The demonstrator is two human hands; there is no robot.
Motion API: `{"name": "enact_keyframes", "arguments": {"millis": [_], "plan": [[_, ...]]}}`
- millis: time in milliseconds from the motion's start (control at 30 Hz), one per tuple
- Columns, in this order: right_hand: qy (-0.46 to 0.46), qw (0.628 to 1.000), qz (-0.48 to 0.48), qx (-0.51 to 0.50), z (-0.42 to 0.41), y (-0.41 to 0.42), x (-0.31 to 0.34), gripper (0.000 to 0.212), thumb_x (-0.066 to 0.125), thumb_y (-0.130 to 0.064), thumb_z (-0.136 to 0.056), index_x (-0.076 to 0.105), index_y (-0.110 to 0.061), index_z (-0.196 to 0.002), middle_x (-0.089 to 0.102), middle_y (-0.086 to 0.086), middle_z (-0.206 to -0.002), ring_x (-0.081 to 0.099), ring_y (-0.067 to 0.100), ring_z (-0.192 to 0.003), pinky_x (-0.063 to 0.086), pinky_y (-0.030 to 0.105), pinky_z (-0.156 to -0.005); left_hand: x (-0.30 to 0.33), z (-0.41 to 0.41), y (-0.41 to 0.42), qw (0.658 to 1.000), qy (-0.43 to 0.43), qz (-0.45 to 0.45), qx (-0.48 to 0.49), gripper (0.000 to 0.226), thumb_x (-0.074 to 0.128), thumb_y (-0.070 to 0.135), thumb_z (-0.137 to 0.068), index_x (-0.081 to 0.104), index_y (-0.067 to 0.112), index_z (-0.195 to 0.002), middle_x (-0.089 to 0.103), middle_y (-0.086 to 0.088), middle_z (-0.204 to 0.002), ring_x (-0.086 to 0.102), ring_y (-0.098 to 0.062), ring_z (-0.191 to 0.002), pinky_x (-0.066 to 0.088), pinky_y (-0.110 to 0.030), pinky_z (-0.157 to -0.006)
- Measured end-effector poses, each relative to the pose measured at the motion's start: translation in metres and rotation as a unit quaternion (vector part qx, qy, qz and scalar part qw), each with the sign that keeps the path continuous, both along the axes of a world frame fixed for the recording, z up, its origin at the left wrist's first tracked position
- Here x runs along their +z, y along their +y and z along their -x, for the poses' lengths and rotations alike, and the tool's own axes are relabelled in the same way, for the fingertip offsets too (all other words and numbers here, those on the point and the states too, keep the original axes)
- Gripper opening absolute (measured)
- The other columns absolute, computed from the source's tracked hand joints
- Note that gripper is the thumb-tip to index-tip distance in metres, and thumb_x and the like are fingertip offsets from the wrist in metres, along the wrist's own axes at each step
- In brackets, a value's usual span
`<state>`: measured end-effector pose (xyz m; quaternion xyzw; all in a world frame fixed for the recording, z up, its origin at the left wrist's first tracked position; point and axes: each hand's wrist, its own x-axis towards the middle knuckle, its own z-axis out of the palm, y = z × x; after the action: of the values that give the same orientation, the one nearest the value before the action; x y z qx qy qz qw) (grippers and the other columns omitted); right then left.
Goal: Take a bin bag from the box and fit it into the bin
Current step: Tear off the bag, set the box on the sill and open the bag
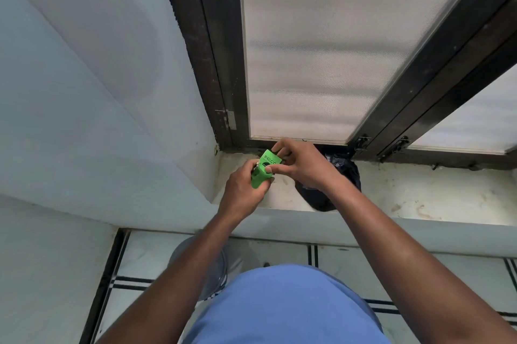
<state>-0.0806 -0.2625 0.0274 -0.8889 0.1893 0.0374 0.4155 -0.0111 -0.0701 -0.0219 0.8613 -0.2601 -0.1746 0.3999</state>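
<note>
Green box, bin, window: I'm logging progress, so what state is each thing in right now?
Green box: held by both hands, above the sill.
Left hand: grip around the box's lower end.
Right hand: fingers at the box's top end.
Black bag: crumpled on the sill.
Bin: on the floor, unlined.
Window: shut.

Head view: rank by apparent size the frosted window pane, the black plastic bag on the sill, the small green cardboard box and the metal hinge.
1. Frosted window pane
2. Black plastic bag, partly hidden behind the right hand
3. Small green cardboard box, partly covered by fingers
4. Metal hinge
</note>
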Motion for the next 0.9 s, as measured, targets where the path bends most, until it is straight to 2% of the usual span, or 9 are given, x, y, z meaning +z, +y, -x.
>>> {"name": "enact_keyframes", "arguments": {"millis": [133, 267, 367, 433, 533, 600, 700, 800, 900], "plan": [[0.057, 0.996, 0.049, 0.042, -0.016, -0.003, 0.014, 0.064, 0.095, -0.040, -0.088, 0.063, -0.028, -0.142, 0.073, -0.002, -0.116, 0.070, 0.015, -0.102, 0.059, 0.030, -0.085, 0.000, 0.001, 0.002, 1.000, -0.006, -0.001, -0.001, 0.046, 0.079, 0.042, -0.096, 0.063, 0.023, -0.134, 0.074, 0.004, -0.115, 0.070, -0.014, -0.098, 0.062, -0.039, -0.080], [0.091, 0.987, 0.113, 0.067, -0.033, 0.001, 0.019, 0.057, 0.095, -0.033, -0.088, 0.064, -0.023, -0.134, 0.070, -0.001, -0.116, 0.069, 0.017, -0.096, 0.059, 0.031, -0.076, -0.003, 0.003, -0.001, 1.000, -0.026, -0.006, -0.010, 0.041, 0.078, 0.039, -0.097, 0.063, 0.021, -0.131, 0.073, 0.004, -0.107, 0.068, -0.015, -0.091, 0.048, -0.022, -0.068], [0.110, 0.983, 0.131, 0.073, -0.042, 0.005, 0.015, 0.052, 0.097, -0.039, -0.085, 0.068, -0.022, -0.125, 0.071, 0.001, -0.115, 0.068, 0.017, -0.095, 0.057, 0.032, -0.074, -0.011, 0.004, -0.001, 1.000, -0.028, -0.004, -0.003, 0.041, 0.076, 0.039, -0.097, 0.058, 0.023, -0.130, 0.072, 0.004, -0.105, 0.068, -0.017, -0.089, 0.056, -0.031, -0.069], [0.101, 0.992, 0.052, 0.050, -0.040, 0.003, 0.012, 0.054, 0.094, -0.050, -0.086, 0.071, -0.023, -0.127, 0.073, -0.002, -0.114, 0.070, 0.015, -0.099, 0.056, 0.031, -0.077, -0.016, 0.002, 0.001, 1.000, 0.015, 0.022, 0.017, 0.053, 0.075, 0.041, -0.098, 0.048, 0.026, -0.141, 0.073, 0.005, -0.114, 0.072, -0.014, -0.095, 0.062, -0.034, -0.074], [0.064, 0.995, -0.080, -0.009, -0.024, 0.003, 0.012, 0.059, 0.082, -0.058, -0.092, 0.067, -0.027, -0.141, 0.074, -0.005, -0.126, 0.071, 0.009, -0.111, 0.058, 0.033, -0.092, -0.019, -0.002, 0.001, 0.970, 0.180, 0.098, 0.128, 0.060, 0.075, 0.044, -0.097, 0.046, 0.027, -0.147, 0.070, 0.006, -0.130, 0.071, -0.014, -0.117, 0.061, -0.035, -0.097], [0.046, 0.997, -0.051, -0.032, -0.009, 0.009, 0.003, 0.057, 0.077, -0.049, -0.094, 0.066, -0.026, -0.145, 0.070, -0.005, -0.136, 0.067, 0.010, -0.118, 0.054, 0.032, -0.099, -0.024, -0.008, -0.001, 0.932, 0.274, 0.121, 0.203, 0.073, 0.072, 0.064, -0.087, 0.050, 0.032, -0.149, 0.066, 0.005, -0.139, 0.067, -0.018, -0.126, 0.058, -0.048, -0.109], [0.010, 0.996, 0.028, -0.083, 0.019, 0.024, -0.022, 0.047, 0.073, -0.038, -0.095, 0.069, -0.020, -0.139, 0.068, -0.003, -0.130, 0.060, 0.012, -0.121, 0.054, 0.037, -0.107, -0.035, -0.014, 0.000, 0.923, 0.282, -0.010, 0.262, 0.118, 0.052, 0.086, -0.081, 0.020, 0.016, -0.169, 0.037, -0.011, -0.168, 0.058, -0.035, -0.139, 0.060, -0.054, -0.104], [-0.025, 0.981, 0.134, -0.136, 0.052, 0.042, -0.049, 0.042, 0.073, -0.036, -0.094, 0.068, -0.020, -0.133, 0.060, 0.000, -0.133, 0.052, 0.021, -0.128, 0.051, 0.049, -0.111, -0.028, 0.002, 0.000, 0.919, 0.259, -0.070, 0.287, 0.091, 0.056, 0.056, -0.103, 0.015, 0.001, -0.162, 0.017, -0.017, -0.172, 0.053, -0.044, -0.137, 0.063, -0.053, -0.092], [0.048, 0.946, 0.248, -0.204, 0.080, 0.053, -0.072, 0.073, 0.077, -0.045, -0.092, 0.049, -0.022, -0.155, 0.037, 0.014, -0.162, 0.035, 0.038, -0.150, 0.036, 0.057, -0.123, -0.033, 0.022, 0.005, 0.947, 0.228, -0.100, 0.201, 0.045, 0.061, 0.037, -0.103, 0.044, 0.010, -0.136, 0.050, -0.016, -0.147, 0.062, -0.037, -0.120, 0.053, -0.042, -0.097]]}}
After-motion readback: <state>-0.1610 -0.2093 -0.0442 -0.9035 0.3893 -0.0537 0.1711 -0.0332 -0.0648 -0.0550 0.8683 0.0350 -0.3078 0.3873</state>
